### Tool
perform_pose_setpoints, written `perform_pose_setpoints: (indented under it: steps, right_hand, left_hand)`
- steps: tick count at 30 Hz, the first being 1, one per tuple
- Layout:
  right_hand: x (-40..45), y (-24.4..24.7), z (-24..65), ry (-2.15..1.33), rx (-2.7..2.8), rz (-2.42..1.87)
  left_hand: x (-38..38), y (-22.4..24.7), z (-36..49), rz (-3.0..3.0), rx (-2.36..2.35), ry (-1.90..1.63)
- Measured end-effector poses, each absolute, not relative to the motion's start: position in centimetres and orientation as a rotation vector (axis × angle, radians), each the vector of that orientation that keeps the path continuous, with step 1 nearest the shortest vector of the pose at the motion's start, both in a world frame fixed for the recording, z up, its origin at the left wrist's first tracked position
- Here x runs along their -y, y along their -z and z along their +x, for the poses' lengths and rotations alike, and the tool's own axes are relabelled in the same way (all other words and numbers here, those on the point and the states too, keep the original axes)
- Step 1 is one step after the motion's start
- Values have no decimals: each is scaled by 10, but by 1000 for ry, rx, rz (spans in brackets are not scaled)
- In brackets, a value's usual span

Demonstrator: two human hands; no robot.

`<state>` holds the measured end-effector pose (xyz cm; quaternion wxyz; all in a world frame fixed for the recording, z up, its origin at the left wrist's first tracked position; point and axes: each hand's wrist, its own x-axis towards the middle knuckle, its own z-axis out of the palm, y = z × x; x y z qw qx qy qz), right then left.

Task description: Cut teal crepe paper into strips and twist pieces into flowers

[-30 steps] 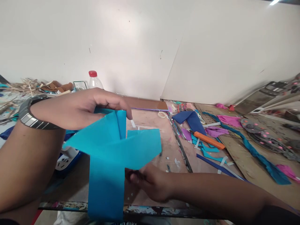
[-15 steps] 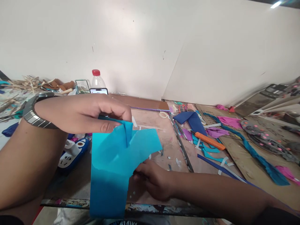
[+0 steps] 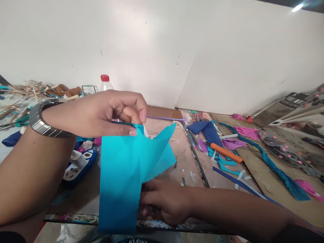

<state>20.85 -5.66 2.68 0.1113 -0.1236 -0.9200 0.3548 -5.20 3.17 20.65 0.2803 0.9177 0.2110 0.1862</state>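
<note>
A turquoise sheet of paper or thin cloth [image 3: 120, 179] hangs in front of me, its lower end over the table's front edge. Its upper edge is pinched between the thumb and fingers of my left hand [image 3: 111, 113], which wears a metal watch. A flap of the sheet stands up and folds over toward the right. Low at the sheet's right edge is my right hand [image 3: 164, 199], its fingers curled and partly behind the sheet. What those fingers hold, if anything, is hidden in shadow.
An orange cutter [image 3: 226, 152] lies right of centre among blue, purple and turquoise scraps. At the left sits a blue and white power strip [image 3: 78, 167]. Behind my left hand stands a red-capped bottle [image 3: 105, 82]. Cardboard [image 3: 265, 172] covers the right side.
The flap has risen and swung to the right, and the sheet's front looks flatter. My left hand has shifted slightly up and right. My right hand has moved slightly down.
</note>
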Motion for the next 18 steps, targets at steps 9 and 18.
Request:
perform_pose_setpoints:
  steps: [9, 18]
  right_hand:
    - [57, -26, 206, -1009, 2660, -402]
    - [65, -29, 213, -897, 2325, -658]
  left_hand:
    - [-31, -212, -55, 2450, -533, -499]
    - [-32, -208, -63, 2379, -562, -448]
